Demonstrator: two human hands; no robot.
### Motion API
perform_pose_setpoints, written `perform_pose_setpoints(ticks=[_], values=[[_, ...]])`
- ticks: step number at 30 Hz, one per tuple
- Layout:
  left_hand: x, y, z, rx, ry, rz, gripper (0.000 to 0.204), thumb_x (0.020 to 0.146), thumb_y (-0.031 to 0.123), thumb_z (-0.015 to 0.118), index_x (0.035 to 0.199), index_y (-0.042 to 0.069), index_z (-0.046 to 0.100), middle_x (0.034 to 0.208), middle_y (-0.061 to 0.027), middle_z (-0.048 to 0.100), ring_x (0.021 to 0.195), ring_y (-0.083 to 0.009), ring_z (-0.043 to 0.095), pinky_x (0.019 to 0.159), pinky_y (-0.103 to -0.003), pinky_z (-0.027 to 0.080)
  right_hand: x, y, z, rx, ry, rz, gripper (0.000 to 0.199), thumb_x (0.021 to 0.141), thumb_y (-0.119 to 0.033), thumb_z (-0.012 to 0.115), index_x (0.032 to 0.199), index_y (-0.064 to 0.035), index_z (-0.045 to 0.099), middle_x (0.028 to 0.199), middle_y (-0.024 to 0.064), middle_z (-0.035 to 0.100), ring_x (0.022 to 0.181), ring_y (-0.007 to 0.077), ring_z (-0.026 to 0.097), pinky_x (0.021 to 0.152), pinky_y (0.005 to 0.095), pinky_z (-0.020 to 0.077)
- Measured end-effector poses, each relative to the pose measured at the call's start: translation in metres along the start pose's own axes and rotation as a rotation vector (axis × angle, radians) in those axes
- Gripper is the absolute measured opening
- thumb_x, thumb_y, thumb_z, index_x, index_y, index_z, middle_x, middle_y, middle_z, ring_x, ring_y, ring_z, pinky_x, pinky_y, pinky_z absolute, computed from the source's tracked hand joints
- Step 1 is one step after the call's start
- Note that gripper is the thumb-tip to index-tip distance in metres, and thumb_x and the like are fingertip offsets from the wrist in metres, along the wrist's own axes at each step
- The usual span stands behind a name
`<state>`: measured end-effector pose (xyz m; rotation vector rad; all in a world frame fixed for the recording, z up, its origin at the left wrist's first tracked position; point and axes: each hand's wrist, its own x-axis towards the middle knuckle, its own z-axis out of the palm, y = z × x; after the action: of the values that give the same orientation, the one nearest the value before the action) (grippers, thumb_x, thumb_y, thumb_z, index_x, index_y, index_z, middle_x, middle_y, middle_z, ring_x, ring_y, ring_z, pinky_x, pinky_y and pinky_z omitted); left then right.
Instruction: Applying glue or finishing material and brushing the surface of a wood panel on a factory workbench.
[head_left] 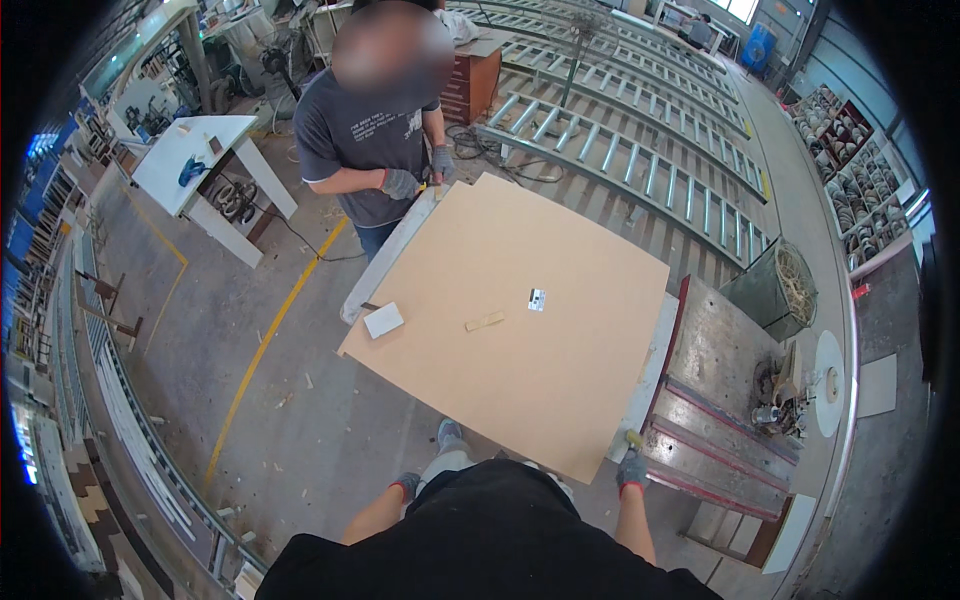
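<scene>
A large tan panel (520, 270) lies flat on a worktable before me, with the table's pale edges (645, 380) showing past it. Down by the panel's near right corner is my right hand (632, 467), in a grey glove with a red cuff. Its fingers are closed around a small yellowish-green object (634, 438) whose kind I cannot make out. My left hand (408, 484), gloved the same way, hangs low beside my leg, its fingers mostly hidden. On the panel sit a white block (383, 320), a short wooden strip (485, 321) and a small printed label (537, 300).
Across the table a co-worker (365, 140) in grey gloves handles something small and yellow at the far corner. A white table (190, 160) stands far left. Roller conveyors (630, 160) fill the far right. Red-edged metal benches (720, 340) and a green bin (775, 290) are at right.
</scene>
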<state>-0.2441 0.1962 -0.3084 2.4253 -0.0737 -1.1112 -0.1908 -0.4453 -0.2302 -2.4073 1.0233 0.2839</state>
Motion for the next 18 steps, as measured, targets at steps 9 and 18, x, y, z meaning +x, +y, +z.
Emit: perform_pose_setpoints(ticks=[9,18], values=[[0.001,0.028,-0.025,0.181,-0.240,0.081,0.017,0.077,0.020,0.065,0.080,0.008,0.076,0.074,-0.0147,0.071,0.066,-0.0286,0.070,0.065,-0.039,0.055,0.138,-0.098,-0.076,-0.633,-0.035,-0.376,0.031,0.092,-0.013,0.044,0.100,0.0003,0.071,0.096,0.0257,0.070,0.089,0.0357,0.071,0.076,0.0441,0.0571],[-0.017,0.037,-0.003,0.334,-0.021,0.155,0.013,0.075,0.019,0.066,0.077,0.009,0.075,0.074,-0.0155,0.071,0.069,-0.0315,0.070,0.066,-0.042,0.055,0.198,-0.161,-0.074,-0.133,0.032,-0.042,0.072,0.094,-0.060,0.043,0.120,0.0043,0.064,0.122,0.0286,0.062,0.118,0.0430,0.058,0.096,0.0481,0.0479]])
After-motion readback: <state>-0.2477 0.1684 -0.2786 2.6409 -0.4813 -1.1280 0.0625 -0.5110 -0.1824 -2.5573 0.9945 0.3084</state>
